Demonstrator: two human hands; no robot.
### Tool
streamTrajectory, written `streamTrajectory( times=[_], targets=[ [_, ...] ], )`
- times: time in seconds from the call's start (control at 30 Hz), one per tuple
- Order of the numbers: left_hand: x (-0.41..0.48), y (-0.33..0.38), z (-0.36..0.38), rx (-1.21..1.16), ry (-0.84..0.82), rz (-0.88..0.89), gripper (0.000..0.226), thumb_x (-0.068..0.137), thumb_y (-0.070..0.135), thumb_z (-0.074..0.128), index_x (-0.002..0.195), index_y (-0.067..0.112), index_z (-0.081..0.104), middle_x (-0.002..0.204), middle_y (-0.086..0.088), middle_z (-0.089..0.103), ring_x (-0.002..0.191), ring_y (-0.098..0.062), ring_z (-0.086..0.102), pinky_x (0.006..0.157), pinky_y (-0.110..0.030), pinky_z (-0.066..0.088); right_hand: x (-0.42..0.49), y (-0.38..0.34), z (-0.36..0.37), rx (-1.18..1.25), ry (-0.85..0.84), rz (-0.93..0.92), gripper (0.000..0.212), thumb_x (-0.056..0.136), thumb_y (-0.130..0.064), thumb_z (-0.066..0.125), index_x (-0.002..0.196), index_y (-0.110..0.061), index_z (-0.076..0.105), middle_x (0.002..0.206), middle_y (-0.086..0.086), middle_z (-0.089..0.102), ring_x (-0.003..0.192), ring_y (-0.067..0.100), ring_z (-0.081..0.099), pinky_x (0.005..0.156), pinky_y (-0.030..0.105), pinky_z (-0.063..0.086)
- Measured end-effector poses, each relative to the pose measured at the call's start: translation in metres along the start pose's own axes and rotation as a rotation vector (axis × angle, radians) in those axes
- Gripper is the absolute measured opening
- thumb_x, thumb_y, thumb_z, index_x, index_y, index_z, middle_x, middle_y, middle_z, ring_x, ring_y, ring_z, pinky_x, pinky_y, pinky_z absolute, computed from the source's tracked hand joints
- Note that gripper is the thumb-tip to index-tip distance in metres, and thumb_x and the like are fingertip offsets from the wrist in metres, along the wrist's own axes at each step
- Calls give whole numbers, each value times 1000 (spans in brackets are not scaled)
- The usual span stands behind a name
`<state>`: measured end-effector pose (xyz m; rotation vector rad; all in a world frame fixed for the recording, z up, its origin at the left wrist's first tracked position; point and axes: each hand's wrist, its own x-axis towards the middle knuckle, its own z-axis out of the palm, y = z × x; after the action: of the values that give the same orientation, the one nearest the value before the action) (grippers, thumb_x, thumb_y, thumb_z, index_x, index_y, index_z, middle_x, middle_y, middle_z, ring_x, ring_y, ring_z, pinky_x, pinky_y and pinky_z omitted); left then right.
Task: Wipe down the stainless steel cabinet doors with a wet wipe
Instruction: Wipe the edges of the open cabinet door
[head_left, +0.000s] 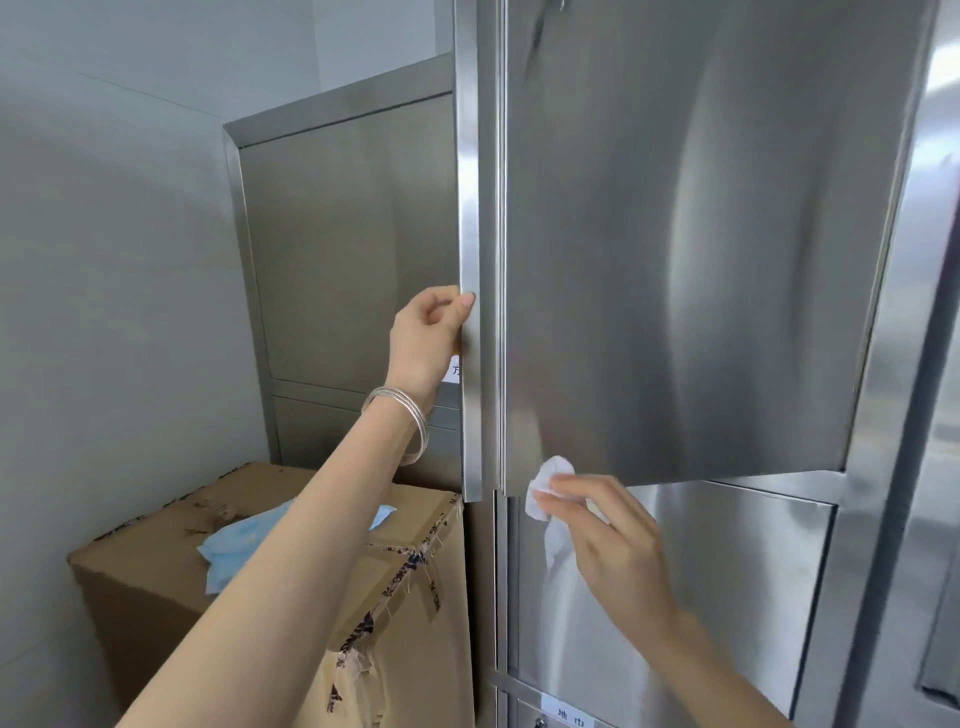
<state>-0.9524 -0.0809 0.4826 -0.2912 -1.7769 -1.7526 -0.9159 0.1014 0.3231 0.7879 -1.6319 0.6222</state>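
The left hand (434, 332) is gripping the outer edge of the open left door (470, 249), thumb on the face, the other fingers curled round behind and out of sight — it is bracing the door, not wiping. The right hand (610, 540) is carrying the wipe (545, 486), bunched and pinched between thumb and fingertips, with a loose tail hanging below the palm.

The wipe is sitting at the bottom left corner of the right door (701, 249), touching or just off its lower edge; contact cannot be confirmed. That door is standing tall, its long axis vertical, and nearly all of its face is lying above and to the right of the wipe. The right hand is the nearer one to this panel, and it alone is holding the wipe.

Judgement: the next stroke is likely running upward or across from this corner, with the left door's edge strip just beside to the left. Below the wipe a smaller lower panel (727, 571) is waiting.

Off to the left a box (171, 566) is carrying blue masks (234, 540) — well apart from the work.

Risk, as judged: the trailing tail could be dragging streaks across the steel.
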Motion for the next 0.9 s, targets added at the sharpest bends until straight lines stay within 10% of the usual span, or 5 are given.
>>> streamTrajectory(
  times=[0.17, 0.37, 0.9],
  targets=[
    [26, -27, 8, -111, 134, 0, 19, 90, 8, 67, 109, 12, 66, 76, 11, 66, 56, 8, 59, 55, -10, 47, 36, 32, 10, 7, 44, 63, 26, 88, -11, 51, 87, -8, 77, 87, 2, 68, 77, 17, 62, 67, 27, 48],
    [63, -56, 24, -88, 188, 26, 20, 89, 10, 68, 107, 18, 68, 92, 7, 69, 89, -9, 64, 100, -35, 50, 57, 79, 40, -31, 70, -43, 27, 86, -2, 50, 86, -6, 77, 84, 8, 69, 71, 23, 64, 62, 29, 51],
    [155, -126, 76, 108, 243, 109, 25, 89, 4, 65, 111, 14, 72, 91, 3, 67, 78, -6, 60, 88, -17, 47, 92, 165, 128, 15, 39, -110, 23, 78, 9, 62, 87, -7, 77, 86, 7, 70, 74, 24, 66, 68, 33, 54]
  ],
)
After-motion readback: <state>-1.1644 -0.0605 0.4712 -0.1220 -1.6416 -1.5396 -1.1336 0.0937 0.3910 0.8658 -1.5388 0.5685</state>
